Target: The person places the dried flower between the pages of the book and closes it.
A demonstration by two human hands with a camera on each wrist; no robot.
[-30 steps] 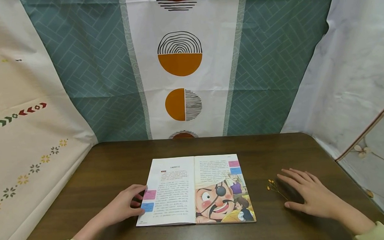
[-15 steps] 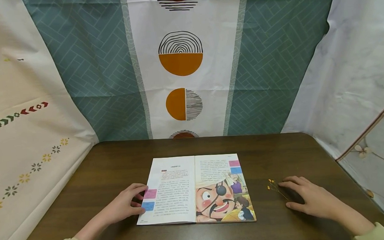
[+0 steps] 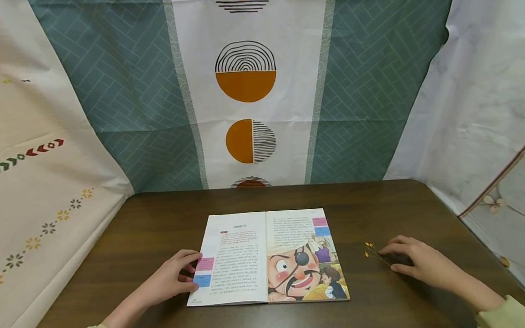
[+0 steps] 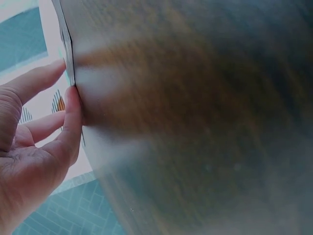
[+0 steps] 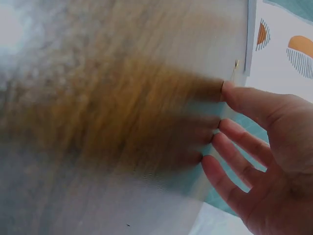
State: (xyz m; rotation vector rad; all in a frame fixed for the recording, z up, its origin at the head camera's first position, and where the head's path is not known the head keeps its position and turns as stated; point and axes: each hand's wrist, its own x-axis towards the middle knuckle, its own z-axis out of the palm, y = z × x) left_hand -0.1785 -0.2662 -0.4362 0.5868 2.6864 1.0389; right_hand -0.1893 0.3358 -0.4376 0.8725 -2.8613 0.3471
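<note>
An open picture book [image 3: 241,264] lies flat on the dark wooden table, text on its left page and a cartoon pirate on the right. My left hand [image 3: 176,275] rests at the book's left edge, thumb and index finger touching the margin by the pink and blue tabs. In the left wrist view its fingertips meet the page edges [image 4: 70,58]. To the right of the book lies a thin sprig of small yellow flowers [image 3: 370,247]. Beside it, my right hand [image 3: 421,262] is lowered with thumb and fingers apart, their tips close around the stem.
The brown table [image 3: 158,214] runs back to a green and white patterned cloth [image 3: 250,100]. A cream embroidered cloth [image 3: 46,195] hangs at the left, and a pale floral one [image 3: 489,147] hangs at the right.
My right hand's raised, spread fingers have come down and drawn inward toward the thumb, nearer the flower stem. The left hand and the book stay as they were.
</note>
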